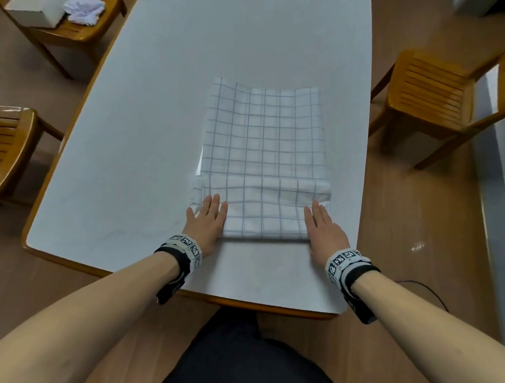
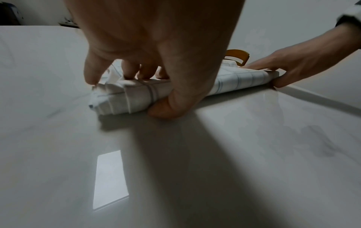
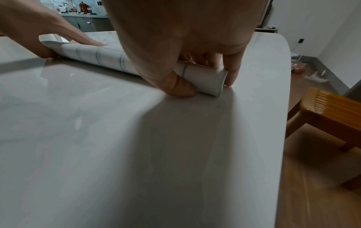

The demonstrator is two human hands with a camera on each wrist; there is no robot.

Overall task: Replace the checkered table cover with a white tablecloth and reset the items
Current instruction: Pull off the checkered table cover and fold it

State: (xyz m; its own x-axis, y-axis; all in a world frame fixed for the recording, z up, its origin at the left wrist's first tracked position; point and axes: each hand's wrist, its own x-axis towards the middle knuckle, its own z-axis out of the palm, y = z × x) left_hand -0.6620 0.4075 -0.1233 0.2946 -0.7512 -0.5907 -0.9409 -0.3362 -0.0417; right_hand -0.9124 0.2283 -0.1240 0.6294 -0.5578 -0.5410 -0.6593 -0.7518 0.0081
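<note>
The checkered cloth point(image 1: 265, 134) lies as a long folded strip on the white table point(image 1: 193, 58), its near end folded over into a thick flat roll point(image 2: 234, 83) point(image 3: 97, 54). My left hand point(image 1: 206, 218) point(image 2: 152, 91) holds the roll's left end, fingers on top and thumb against its near edge. At the right end my right hand point(image 1: 325, 226) point(image 3: 205, 83) grips it the same way. A crumpled white cloth point(image 1: 84, 10) sits on a chair at the far left.
A white box point(image 1: 36, 5) shares the far-left chair with the white cloth. Wooden chairs stand at the left point(image 1: 7, 148) and the right point(image 1: 435, 92) point(image 3: 332, 111) of the table. A dark cable point(image 1: 426, 288) lies on the wooden floor at the right.
</note>
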